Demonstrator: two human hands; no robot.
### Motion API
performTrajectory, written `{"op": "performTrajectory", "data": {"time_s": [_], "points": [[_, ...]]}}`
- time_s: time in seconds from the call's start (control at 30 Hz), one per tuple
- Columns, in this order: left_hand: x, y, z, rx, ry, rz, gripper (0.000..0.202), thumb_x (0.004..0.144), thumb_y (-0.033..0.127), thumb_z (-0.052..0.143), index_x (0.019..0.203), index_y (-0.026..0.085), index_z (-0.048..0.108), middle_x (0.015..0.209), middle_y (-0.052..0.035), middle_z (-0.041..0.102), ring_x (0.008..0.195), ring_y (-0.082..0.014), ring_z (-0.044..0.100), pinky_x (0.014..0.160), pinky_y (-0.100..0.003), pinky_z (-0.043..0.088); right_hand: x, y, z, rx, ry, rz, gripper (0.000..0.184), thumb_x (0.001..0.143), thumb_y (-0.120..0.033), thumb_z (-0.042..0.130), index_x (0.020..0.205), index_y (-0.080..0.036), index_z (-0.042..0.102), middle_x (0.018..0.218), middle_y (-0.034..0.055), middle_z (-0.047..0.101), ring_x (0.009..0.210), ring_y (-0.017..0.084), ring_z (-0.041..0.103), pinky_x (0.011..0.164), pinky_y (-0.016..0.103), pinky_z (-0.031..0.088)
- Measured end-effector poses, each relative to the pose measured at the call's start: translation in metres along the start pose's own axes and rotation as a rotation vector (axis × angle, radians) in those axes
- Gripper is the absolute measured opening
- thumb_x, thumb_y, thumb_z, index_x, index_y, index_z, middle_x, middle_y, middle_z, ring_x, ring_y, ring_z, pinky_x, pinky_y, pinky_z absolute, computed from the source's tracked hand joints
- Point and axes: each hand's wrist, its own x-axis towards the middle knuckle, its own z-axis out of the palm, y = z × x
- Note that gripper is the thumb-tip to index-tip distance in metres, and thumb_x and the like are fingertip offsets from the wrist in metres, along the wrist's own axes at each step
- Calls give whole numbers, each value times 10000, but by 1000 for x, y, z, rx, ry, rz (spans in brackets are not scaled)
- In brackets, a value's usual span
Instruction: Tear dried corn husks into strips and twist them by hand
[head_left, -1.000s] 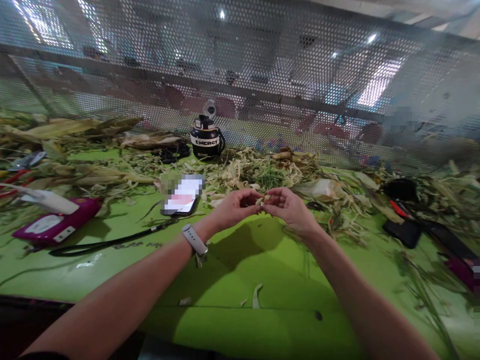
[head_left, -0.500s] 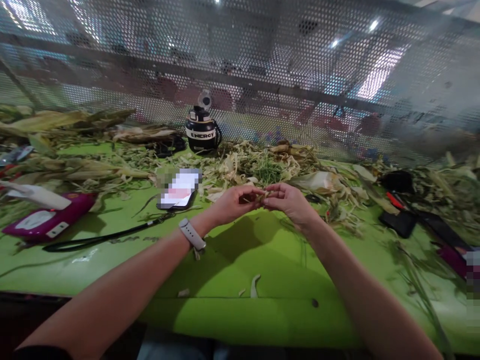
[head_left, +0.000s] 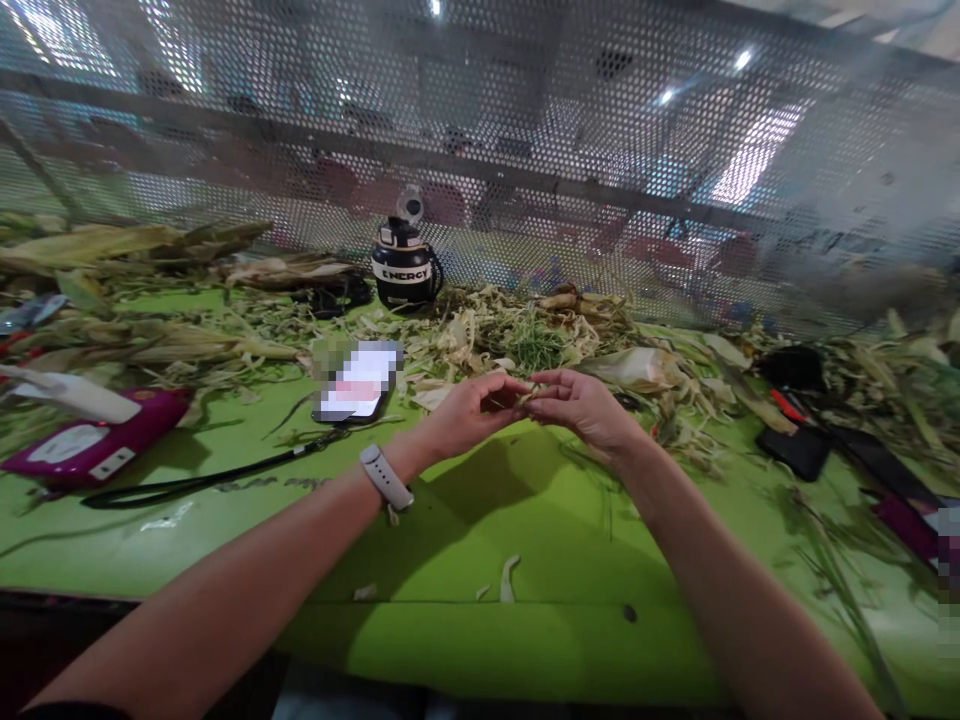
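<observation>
Over the near middle of the green tabletop, my left hand and my right hand meet fingertip to fingertip. Both pinch a thin yellowish-green strip of plant, which looks like husk; the fingers hide most of it. A pale watch is strapped round my left wrist. Just beyond the fingers lies a heap of shredded husk with a tuft of green threads on it. A whole pale corn husk rests behind my right hand.
A lit phone with a black strap lies left of my hands. Farther left sits a purple power strip. A black bottle marked ENERGY stands behind, before a perforated metal screen. At right lies a black object.
Both hands stay joined at the fingertips around the strip, with small finger shifts; my right hand's fingers sit slightly lower. The camera view has tilted a little.
</observation>
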Motion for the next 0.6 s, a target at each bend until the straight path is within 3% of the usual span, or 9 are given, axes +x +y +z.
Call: {"op": "performTrajectory", "data": {"time_s": [0.13,0.27,0.4,0.6], "points": [[1,-6,-2,-161,21,-41,322,773,299,655,1048,151,577,998,-73,649,900,-157,612,840,-344,496,6,7,1,-152,62,-271,497,628,-272,766,1065,-186,545,734,-26,608,648,114,585,629,250,473],[2,-6,-1,-298,25,-84,341,739,298,689,1027,149,584,958,-55,650,873,-147,605,841,-352,485,6,13,3,-399,68,-479,286,742,-349,684,977,-202,616,754,-2,589,675,127,560,636,256,452],[2,-4,1,-353,19,-106,314,712,292,714,966,132,620,907,-48,663,835,-138,604,835,-341,472,2,18,9,-422,176,-524,203,777,-393,648,804,-194,613,697,15,599,617,138,551,582,260,448],[1,1,0,-457,-6,-186,356,677,266,745,999,153,646,955,-47,691,854,-139,620,904,-386,453,-3,15,14,-538,342,-662,184,822,-361,591,721,-210,622,685,10,556,629,142,515,578,259,413]]}}
